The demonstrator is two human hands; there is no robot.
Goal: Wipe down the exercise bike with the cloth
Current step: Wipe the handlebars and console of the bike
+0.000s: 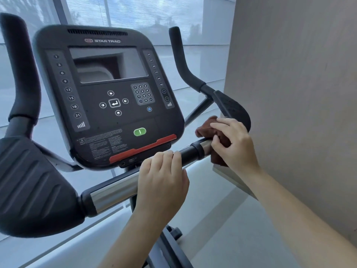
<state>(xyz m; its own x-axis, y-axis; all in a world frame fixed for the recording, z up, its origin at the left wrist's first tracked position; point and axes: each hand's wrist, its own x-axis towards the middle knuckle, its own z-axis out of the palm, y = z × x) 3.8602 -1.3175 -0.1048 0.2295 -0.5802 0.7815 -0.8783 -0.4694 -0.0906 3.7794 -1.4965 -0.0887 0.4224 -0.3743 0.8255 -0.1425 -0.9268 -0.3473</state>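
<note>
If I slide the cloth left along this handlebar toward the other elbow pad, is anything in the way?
Yes: your left hand grips the handlebar just left of the brown cloth, right in that path. Past it, the chrome section shows nothing on it.

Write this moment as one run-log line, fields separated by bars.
step: wiping | right hand: holds brown cloth against handlebar, right end | left hand: grips handlebar, middle

Gym room: exercise bike (108,97) with branded console (108,89), tall shaded windows (135,14), pale floor (222,219).
</note>
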